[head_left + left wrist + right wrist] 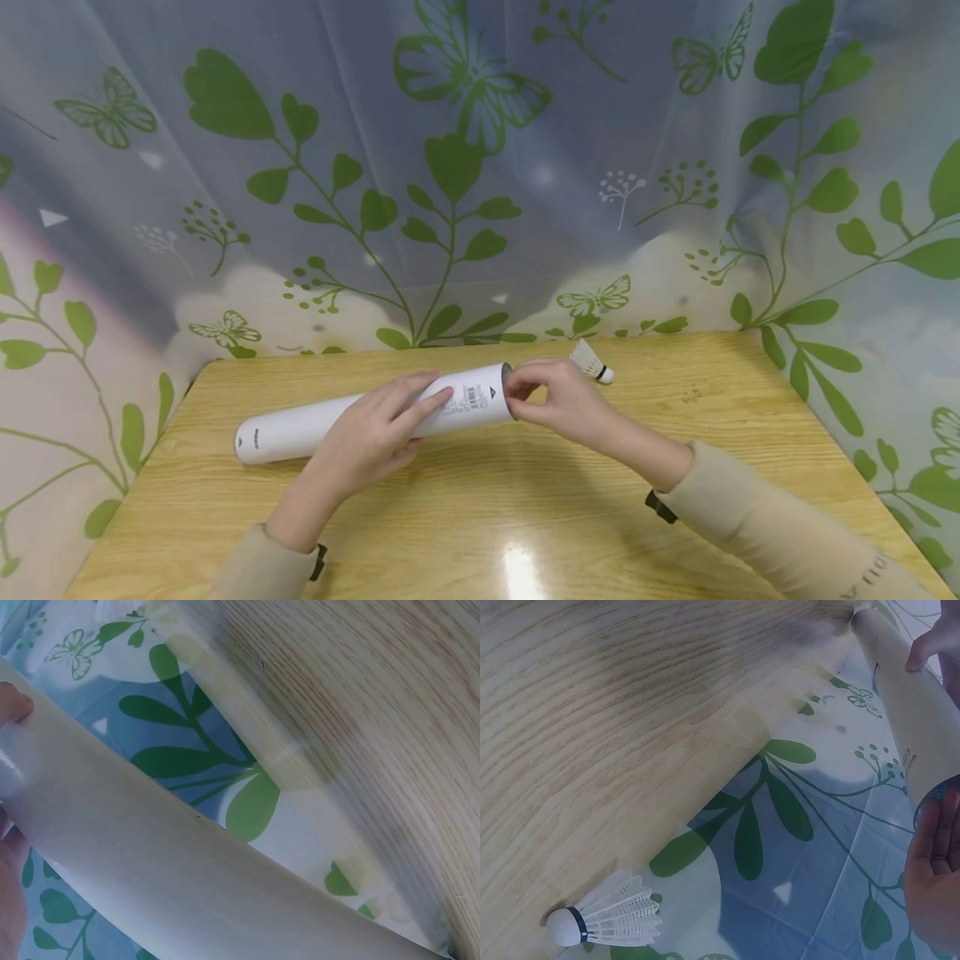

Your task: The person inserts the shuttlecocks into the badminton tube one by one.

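Observation:
A long white shuttlecock tube (322, 427) lies tilted across the middle of the head view, its open end to the right and slightly raised. My left hand (378, 429) grips it near the middle, fingers over the top and thumb side below. At the tube's open end is my right hand (558, 398), its fingertips reaching into the mouth. The right wrist view shows bent fingers (939, 832) just inside the rim; whether they pinch anything in there I cannot tell. Beyond the right hand, a white shuttlecock (591, 362) with a dark band lies on its side.
Under everything is a wood-grain table (480, 517). A curtain (480, 208) printed with green leaves and butterflies hangs along the table's back edge and both sides. Glare shows at the table's front.

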`<move>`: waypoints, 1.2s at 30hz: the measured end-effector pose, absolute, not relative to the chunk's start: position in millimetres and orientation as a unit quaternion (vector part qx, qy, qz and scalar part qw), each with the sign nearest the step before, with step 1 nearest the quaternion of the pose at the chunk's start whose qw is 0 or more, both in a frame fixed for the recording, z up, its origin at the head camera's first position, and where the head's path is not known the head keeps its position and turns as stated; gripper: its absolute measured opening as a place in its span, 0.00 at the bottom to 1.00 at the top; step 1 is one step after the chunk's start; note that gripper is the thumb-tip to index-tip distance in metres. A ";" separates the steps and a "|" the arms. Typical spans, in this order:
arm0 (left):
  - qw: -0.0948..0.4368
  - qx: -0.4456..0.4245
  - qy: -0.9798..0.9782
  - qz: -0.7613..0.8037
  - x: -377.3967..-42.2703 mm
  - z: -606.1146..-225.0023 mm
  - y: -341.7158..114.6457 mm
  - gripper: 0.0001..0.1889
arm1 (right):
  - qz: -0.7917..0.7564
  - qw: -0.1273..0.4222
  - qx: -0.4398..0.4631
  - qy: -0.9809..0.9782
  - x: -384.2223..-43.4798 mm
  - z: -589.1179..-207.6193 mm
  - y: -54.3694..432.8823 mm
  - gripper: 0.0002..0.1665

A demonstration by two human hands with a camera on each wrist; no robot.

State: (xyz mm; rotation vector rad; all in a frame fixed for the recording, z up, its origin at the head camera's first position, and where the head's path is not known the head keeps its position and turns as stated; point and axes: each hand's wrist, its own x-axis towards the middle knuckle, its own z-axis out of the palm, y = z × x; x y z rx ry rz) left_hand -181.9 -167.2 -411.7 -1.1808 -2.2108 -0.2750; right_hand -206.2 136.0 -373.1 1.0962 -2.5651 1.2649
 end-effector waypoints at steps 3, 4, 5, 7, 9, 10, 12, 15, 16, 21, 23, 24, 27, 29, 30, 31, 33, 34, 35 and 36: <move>0.304 -0.446 -0.836 -0.101 -181.5 -412.2 -167.2 0.49 | 0.416 0.040 0.361 -0.834 -207.2 -375.3 134.8 0.06; 0.304 -0.446 -0.836 -0.101 -181.5 -412.6 -167.3 0.49 | 0.416 0.040 0.361 -0.834 -207.1 -375.5 134.5 0.06; 0.304 -0.446 -0.836 -0.101 -181.4 -412.8 -167.3 0.49 | 0.416 0.038 0.360 -0.834 -207.1 -375.9 134.6 0.06; 0.303 -0.445 -0.837 -0.100 -181.2 -413.3 -167.9 0.49 | 0.419 0.034 0.362 -0.832 -207.2 -376.4 135.4 0.06; 0.302 -0.444 -0.838 -0.101 -180.9 -413.6 -168.6 0.49 | 0.422 0.029 0.364 -0.830 -207.6 -376.6 137.2 0.05; 0.300 -0.442 -0.839 -0.101 -180.8 -413.7 -169.1 0.49 | 0.424 0.026 0.367 -0.827 -207.9 -376.5 138.3 0.05; 0.299 -0.441 -0.840 -0.102 -180.5 -413.9 -169.9 0.50 | 0.427 0.023 0.376 -0.822 -209.2 -375.3 141.3 0.06; 0.300 -0.442 -0.839 -0.103 -180.7 -414.3 -170.8 0.50 | 0.427 0.024 0.385 -0.818 -212.6 -373.2 147.5 0.07; 0.300 -0.443 -0.838 -0.104 -180.9 -414.5 -171.0 0.50 | 0.425 0.025 0.384 -0.819 -214.2 -372.4 150.0 0.07; 0.304 -0.446 -0.835 -0.107 -181.9 -415.4 -171.9 0.50 | 0.418 0.038 0.367 -0.830 -227.7 -372.3 166.5 0.07; 0.305 -0.447 -0.834 -0.107 -182.2 -416.1 -172.4 0.50 | 0.418 0.040 0.356 -0.835 -235.7 -374.1 173.9 0.08; 0.304 -0.447 -0.834 -0.107 -182.2 -416.2 -172.7 0.50 | 0.418 0.040 0.349 -0.838 -240.0 -375.6 177.8 0.08; 0.304 -0.448 -0.834 -0.107 -182.3 -416.8 -173.2 0.50 | 0.415 0.041 0.330 -0.847 -252.4 -380.7 189.1 0.09; 0.302 -0.447 -0.835 -0.105 -182.1 -416.5 -173.2 0.49 | 0.409 0.041 0.317 -0.854 -260.0 -384.7 196.4 0.09; 0.302 -0.446 -0.836 -0.104 -181.9 -416.4 -173.2 0.49 | 0.405 0.041 0.311 -0.859 -263.7 -387.1 200.0 0.09; 0.302 -0.447 -0.836 -0.104 -182.0 -416.3 -173.2 0.49 | 0.400 0.041 0.307 -0.863 -267.1 -389.0 203.5 0.10; 0.303 -0.447 -0.836 -0.103 -182.1 -416.3 -173.1 0.49 | 0.388 0.038 0.299 -0.871 -274.1 -393.4 210.4 0.11; 0.303 -0.447 -0.836 -0.103 -182.1 -416.2 -173.1 0.49 | 0.380 0.037 0.296 -0.875 -277.4 -395.6 213.9 0.11; 0.303 -0.447 -0.835 -0.103 -182.1 -416.3 -173.2 0.49 | 0.373 0.035 0.293 -0.880 -281.0 -397.9 217.3 0.12; 0.304 -0.448 -0.835 -0.103 -182.3 -416.5 -173.3 0.50 | 0.368 0.032 0.291 -0.883 -284.3 -399.7 220.5 0.12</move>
